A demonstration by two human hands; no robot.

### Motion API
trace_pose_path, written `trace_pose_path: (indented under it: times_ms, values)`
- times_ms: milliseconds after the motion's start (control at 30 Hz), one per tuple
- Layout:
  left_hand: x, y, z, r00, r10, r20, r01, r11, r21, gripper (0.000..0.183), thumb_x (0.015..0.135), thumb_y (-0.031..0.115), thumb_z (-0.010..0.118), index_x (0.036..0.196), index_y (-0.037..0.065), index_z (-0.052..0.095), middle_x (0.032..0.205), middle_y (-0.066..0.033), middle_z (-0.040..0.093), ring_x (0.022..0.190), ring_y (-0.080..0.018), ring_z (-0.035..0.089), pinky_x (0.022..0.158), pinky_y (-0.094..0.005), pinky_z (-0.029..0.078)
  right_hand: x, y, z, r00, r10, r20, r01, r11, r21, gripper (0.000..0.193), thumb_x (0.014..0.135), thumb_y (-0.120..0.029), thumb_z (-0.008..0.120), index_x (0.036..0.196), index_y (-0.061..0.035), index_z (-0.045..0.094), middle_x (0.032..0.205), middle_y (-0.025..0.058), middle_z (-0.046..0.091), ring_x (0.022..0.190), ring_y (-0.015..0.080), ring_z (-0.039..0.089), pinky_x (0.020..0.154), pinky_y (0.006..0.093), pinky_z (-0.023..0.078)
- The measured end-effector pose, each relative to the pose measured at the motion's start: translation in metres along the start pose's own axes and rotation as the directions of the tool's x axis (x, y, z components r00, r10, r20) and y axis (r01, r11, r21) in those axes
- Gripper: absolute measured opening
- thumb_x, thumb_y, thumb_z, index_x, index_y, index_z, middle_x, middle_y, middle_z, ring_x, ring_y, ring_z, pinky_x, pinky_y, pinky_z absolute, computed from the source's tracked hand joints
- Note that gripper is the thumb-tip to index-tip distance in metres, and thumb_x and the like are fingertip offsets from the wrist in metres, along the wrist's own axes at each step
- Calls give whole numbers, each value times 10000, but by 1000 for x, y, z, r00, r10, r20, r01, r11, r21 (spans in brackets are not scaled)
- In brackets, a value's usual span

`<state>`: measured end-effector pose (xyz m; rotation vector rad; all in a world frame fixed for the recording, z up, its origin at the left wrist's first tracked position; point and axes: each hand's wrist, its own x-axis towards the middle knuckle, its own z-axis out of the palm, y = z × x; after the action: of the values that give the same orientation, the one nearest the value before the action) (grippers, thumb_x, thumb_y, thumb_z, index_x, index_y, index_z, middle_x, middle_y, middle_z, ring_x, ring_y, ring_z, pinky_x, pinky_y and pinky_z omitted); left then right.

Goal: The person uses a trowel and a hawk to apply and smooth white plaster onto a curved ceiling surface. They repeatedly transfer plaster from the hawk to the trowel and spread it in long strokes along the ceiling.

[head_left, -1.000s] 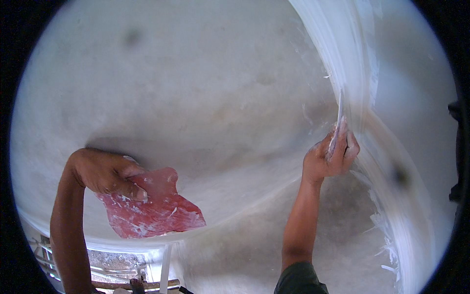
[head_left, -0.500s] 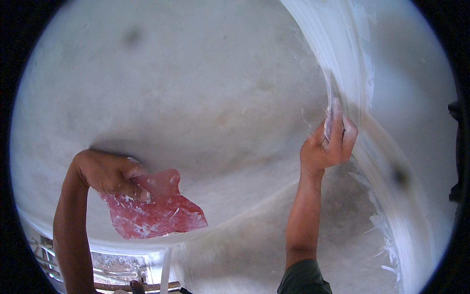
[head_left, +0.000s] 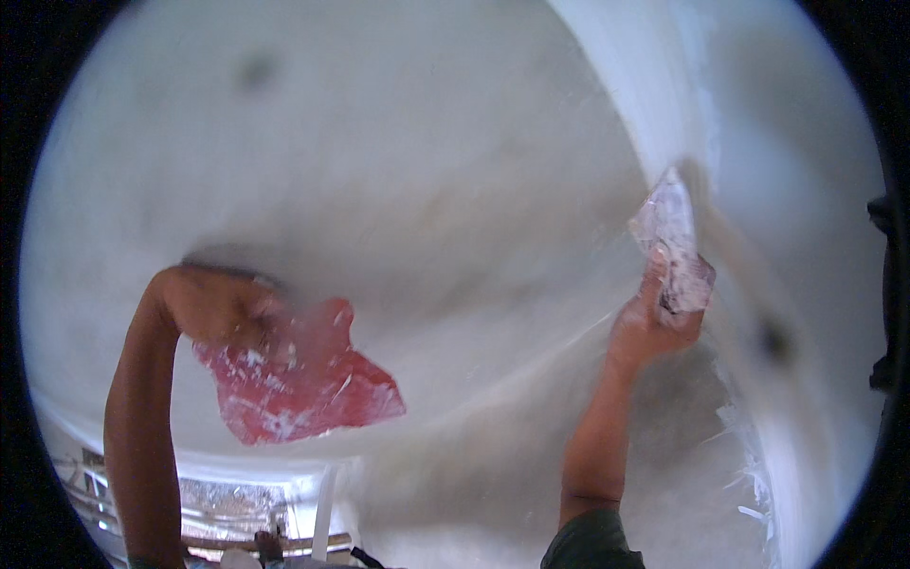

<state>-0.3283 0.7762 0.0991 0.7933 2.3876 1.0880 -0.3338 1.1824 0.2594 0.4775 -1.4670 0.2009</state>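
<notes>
My left hand (head_left: 223, 308) is closed on the upper left edge of an irregular red plastic sheet (head_left: 308, 389), smeared with white paste. The sheet is in front of the grey plastered surface (head_left: 427, 190). On the right, my right hand (head_left: 659, 327) grips a small flat putty spreader (head_left: 669, 223), its face coated with whitish paste and turned to view. The spreader's tip overlaps the edge of a white putty band (head_left: 630, 76) that curves along the join of two surfaces. Blur hides whether it touches the band.
A smooth pale surface (head_left: 796, 142) lies right of the putty band. Ragged white putty flakes (head_left: 754, 488) line the band's lower left edge. At the lower left is an opening with a white upright strip (head_left: 324, 512) and a horizontal wooden pole (head_left: 227, 544).
My right hand has shifted down and slightly right, and the spreader has turned from edge-on to showing its flat face. My left hand and the red sheet have risen slightly.
</notes>
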Motion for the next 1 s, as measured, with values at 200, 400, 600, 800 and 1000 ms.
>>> trace_pose_path:
  times_ms: [200,400,600,800,1000]
  values:
    - [6,-9,33,982,97,-164,-187,652,-735,537,958,341,730,1334,-16,594,1112,-138,739,940,-201,734,829,-363,624,-95,-57,-58,652,391,650,-723,61,688,542,941,-117,744,1415,-2,508,1333,143,606,1154,287,637,919,418,565]
    - [-5,-9,117,884,-17,-468,-453,220,-864,665,935,266,738,1438,-77,469,1252,-168,689,1053,-231,723,950,-378,602,-168,-120,-73,456,261,851,-742,-418,525,647,906,-139,805,1444,-8,470,1387,117,584,1192,232,636,941,392,589]
    - [-19,-9,160,827,-102,-554,-543,117,-832,739,942,285,722,1481,-112,411,1315,-179,657,1108,-232,697,992,-359,562,-191,-144,-66,275,253,928,-839,-408,360,647,830,-248,898,1301,21,545,1188,100,694,1034,213,691,862,376,589]
    - [-35,-1,167,816,-118,-565,-547,157,-822,758,943,332,718,1479,-113,419,1320,-166,657,1106,-228,690,988,-350,545,-200,-120,-82,300,176,938,-944,-84,318,439,844,-184,867,1154,12,626,1036,78,720,914,199,693,816,349,574]
    - [-51,19,166,646,-274,-713,-577,436,-691,664,979,329,665,1465,-63,438,1290,-174,652,1122,-243,686,946,-379,580,-205,-107,-128,677,424,601,-722,542,430,281,865,-210,769,1025,8,691,909,86,712,779,196,664,724,345,536]
